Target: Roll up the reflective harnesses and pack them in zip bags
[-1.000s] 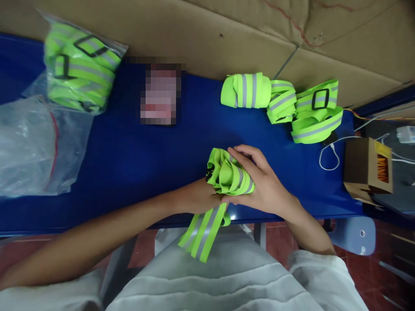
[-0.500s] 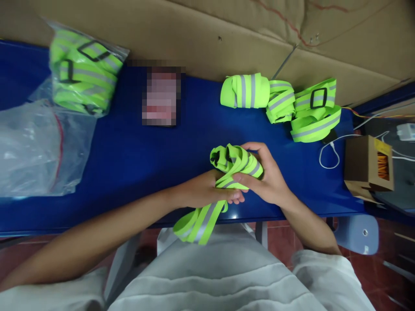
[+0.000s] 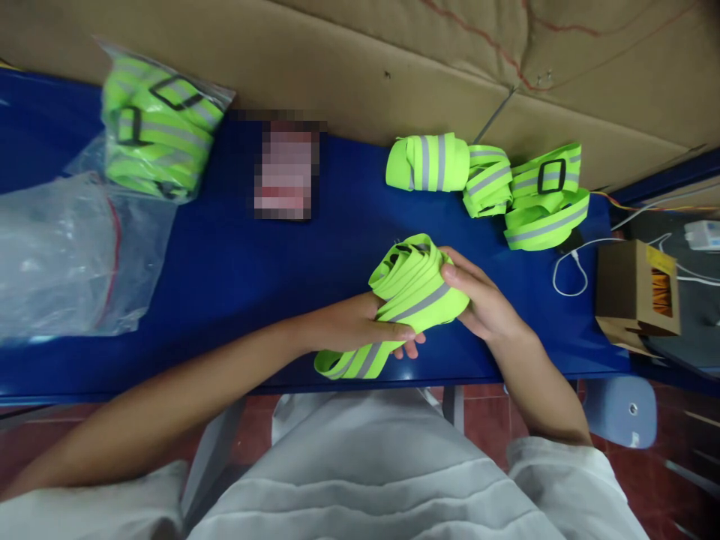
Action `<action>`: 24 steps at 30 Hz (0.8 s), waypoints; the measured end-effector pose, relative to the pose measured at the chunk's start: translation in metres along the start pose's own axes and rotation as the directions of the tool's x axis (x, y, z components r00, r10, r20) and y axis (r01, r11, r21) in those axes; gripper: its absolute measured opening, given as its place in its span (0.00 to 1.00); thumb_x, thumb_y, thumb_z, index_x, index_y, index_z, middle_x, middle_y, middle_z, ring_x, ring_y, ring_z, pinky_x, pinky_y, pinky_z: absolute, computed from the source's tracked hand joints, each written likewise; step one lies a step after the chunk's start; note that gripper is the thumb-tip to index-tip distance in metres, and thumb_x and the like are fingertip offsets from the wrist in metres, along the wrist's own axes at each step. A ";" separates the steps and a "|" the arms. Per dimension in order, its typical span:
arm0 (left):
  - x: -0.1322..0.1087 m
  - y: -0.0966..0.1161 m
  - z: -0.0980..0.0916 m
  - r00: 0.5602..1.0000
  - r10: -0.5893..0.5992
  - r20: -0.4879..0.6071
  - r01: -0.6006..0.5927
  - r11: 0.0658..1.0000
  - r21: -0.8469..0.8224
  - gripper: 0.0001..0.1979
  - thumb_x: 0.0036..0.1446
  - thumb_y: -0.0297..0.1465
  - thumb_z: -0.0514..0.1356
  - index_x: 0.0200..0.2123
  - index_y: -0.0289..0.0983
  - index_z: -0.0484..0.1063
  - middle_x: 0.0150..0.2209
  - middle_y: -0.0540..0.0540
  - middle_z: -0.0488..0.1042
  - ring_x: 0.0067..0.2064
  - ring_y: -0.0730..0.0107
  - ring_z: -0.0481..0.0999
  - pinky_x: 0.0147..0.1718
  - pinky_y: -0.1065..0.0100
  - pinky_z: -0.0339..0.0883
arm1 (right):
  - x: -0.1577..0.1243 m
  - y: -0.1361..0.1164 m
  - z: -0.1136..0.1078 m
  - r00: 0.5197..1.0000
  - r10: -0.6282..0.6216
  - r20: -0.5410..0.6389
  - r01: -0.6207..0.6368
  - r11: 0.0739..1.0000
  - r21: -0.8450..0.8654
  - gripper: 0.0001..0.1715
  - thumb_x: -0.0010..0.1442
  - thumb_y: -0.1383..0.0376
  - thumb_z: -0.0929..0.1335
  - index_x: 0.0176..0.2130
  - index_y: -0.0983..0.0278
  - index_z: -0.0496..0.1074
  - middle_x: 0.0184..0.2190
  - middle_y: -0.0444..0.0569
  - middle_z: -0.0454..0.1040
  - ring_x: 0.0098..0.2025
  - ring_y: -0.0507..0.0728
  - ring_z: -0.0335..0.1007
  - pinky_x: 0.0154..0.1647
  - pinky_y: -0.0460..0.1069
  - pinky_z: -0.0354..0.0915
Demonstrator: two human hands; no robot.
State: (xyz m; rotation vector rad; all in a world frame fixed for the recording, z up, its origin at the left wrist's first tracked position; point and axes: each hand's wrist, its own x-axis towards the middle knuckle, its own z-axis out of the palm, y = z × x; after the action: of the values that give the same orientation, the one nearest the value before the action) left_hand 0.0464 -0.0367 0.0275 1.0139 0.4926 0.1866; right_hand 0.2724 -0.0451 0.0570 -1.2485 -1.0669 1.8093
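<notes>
Far left, at 9 o'clock of the view: an empty clear plastic bag [image 3: 61, 255] lies flat on the blue table [image 3: 225, 277]. At 10 o'clock, touching that bag's upper edge, a filled bag [image 3: 160, 127] holds neon-green reflective straps with black buckles.

Centre, just toward 5 o'clock: the left hand [image 3: 352, 324] is clenched on the lower side of the strap bundle [image 3: 419, 283], with the fingers wrapped over the grey reflective stripe. The loose tail [image 3: 352, 364] runs out from under this hand toward 7 o'clock and lies along the table's near edge. The strap bundle is a neon-green coil held just above the table's near edge, between the two hands.

At 3 o'clock of the bundle: the right hand [image 3: 484, 304] grasps its right end, fingers curled against the outer wrap.

At 1 o'clock of the view: a rolled strap [image 3: 427, 161] lies on the table, touching a heap of loose straps [image 3: 540, 199] with one black buckle. At 3 o'clock: a white cable [image 3: 574, 262], then a cardboard box [image 3: 638, 289] at the table's end.
</notes>
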 end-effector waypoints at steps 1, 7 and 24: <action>0.000 0.002 -0.003 1.000 0.012 -0.012 -0.011 1.000 0.017 0.17 0.65 0.39 0.65 0.45 0.30 0.79 0.40 0.37 0.84 0.38 0.65 0.82 0.39 0.66 0.76 | -0.001 -0.001 -0.001 1.000 -0.013 -0.013 0.013 1.000 -0.020 0.24 0.62 0.48 0.72 0.52 0.59 0.73 0.43 0.48 0.81 0.41 0.60 0.79 0.37 0.51 0.75; -0.004 0.009 -0.017 0.998 0.053 0.027 -0.057 0.986 0.155 0.15 0.66 0.38 0.64 0.46 0.31 0.79 0.45 0.38 0.84 0.45 0.63 0.83 0.47 0.65 0.76 | -0.002 -0.002 -0.005 1.000 0.000 0.019 0.000 0.999 -0.047 0.29 0.65 0.45 0.68 0.58 0.58 0.71 0.48 0.52 0.81 0.48 0.64 0.80 0.39 0.56 0.78; -0.003 0.005 -0.006 0.981 0.184 -0.059 -0.160 0.943 0.292 0.14 0.67 0.38 0.61 0.38 0.32 0.80 0.40 0.41 0.84 0.42 0.64 0.83 0.46 0.66 0.75 | -0.006 0.005 0.003 0.841 -0.541 0.010 0.376 0.572 -0.729 0.18 0.73 0.55 0.64 0.56 0.57 0.76 0.53 0.52 0.78 0.56 0.61 0.75 0.58 0.57 0.70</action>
State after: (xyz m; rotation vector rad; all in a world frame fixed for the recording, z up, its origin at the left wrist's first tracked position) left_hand 0.0414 -0.0299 0.0302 1.3389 0.5185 0.3230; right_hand 0.2713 -0.0532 0.0557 -1.3551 -1.8592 0.8178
